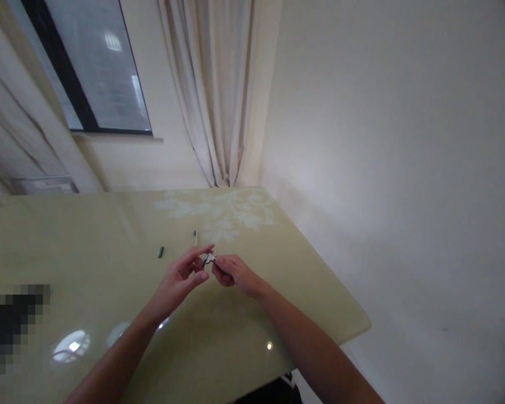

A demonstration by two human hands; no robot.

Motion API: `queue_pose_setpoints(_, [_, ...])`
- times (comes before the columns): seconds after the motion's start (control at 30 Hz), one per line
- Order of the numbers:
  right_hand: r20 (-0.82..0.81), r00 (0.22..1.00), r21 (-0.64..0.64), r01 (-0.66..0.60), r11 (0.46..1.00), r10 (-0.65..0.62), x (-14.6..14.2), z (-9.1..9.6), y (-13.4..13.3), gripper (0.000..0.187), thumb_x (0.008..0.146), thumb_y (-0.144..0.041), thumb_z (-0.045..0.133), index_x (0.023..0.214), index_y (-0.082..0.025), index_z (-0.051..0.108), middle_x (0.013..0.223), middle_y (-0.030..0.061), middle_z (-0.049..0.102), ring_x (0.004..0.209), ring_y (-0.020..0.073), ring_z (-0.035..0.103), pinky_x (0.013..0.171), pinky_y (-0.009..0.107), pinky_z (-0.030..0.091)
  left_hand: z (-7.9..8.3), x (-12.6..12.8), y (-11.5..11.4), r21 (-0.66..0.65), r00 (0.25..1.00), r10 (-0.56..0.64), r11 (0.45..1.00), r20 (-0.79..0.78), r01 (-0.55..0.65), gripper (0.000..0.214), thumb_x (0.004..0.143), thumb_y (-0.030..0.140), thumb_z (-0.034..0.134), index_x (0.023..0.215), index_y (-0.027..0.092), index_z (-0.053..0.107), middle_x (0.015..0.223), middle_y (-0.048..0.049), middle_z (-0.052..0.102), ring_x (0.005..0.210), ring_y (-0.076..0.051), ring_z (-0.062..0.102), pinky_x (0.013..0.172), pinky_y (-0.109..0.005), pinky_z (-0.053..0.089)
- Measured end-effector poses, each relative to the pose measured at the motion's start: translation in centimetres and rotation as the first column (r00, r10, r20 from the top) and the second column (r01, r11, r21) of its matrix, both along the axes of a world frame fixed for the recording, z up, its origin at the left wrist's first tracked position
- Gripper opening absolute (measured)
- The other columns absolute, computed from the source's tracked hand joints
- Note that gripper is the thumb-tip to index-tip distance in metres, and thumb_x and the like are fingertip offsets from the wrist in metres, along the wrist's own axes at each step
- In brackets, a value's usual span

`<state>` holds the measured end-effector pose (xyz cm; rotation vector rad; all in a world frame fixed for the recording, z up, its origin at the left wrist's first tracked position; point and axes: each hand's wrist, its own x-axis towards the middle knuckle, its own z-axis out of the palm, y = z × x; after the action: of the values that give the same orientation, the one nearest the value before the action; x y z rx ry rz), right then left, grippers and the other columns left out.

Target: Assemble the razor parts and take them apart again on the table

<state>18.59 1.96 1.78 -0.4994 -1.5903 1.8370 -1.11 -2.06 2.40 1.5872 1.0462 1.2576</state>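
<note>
Small dark-and-silvery object (209,258) sits above the glossy, pale-green table (303,269); the right hand (233,274) grips it in curled fingers, while the left hand (183,278) holds its fingers apart around the shiny end. Nearby lie a dark oblong piece (160,252) and a thin, whitish stick (196,238).

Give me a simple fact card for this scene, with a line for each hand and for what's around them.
Right hand: the right hand grips a small silver-and-dark object, too small to name surely
Left hand: the left hand is beside that object, thumb and index finger apart; contact unclear
Lying nearby: a small dark-green bar and a thin white stick with a dark end, partly hidden by the left hand
Surface: glossy pale-green table with a white floral pattern
Background: window, cream curtains
</note>
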Motion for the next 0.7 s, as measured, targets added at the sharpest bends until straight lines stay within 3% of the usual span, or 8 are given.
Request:
queue_pose_setpoints(0.13, [0.022,0.999,0.025,-0.035,0.999,0.034,0.4,0.2,-0.1,0.055,0.092,-0.067,0.058,0.067,-0.019,0.050,0.054,-0.0080,0.034,0.047,0.0076,0.025,0.048,0.026,0.016,-0.4,-0.1,0.1,-0.072,0.999,-0.020,0.997,0.044,0.023,0.049,0.077,0.042,0.085,0.122,0.024,0.074,0.100,-0.0048,0.068,0.087,-0.017,0.060,0.076,-0.027,0.049])
queue_pose_setpoints(0.27, [0.044,0.998,0.057,-0.050,0.997,0.048,0.8,0.5,0.0,0.054,0.092,-0.064,0.060,0.066,-0.017,0.054,0.054,-0.0070,0.036,0.048,0.0078,0.027,0.048,0.026,0.017,0.0,-0.1,0.0,-0.120,0.993,-0.099,0.987,0.063,0.106,0.051,0.076,0.038,0.086,0.123,0.024,0.073,0.101,-0.0050,0.068,0.089,-0.018,0.061,0.076,-0.028,0.050])
queue_pose_setpoints(0.7, [0.071,0.997,0.135,-0.045,0.990,0.035,1.2,0.6,0.1,0.051,0.094,-0.057,0.064,0.065,-0.016,0.057,0.057,-0.0043,0.045,0.051,0.0082,0.033,0.051,0.026,0.022,0.8,-0.2,-0.4,-0.077,0.975,-0.200,0.975,0.097,0.207,0.041,0.079,0.034,0.084,0.118,0.021,0.076,0.096,-0.0058,0.068,0.088,-0.019,0.062,0.080,-0.031,0.053])
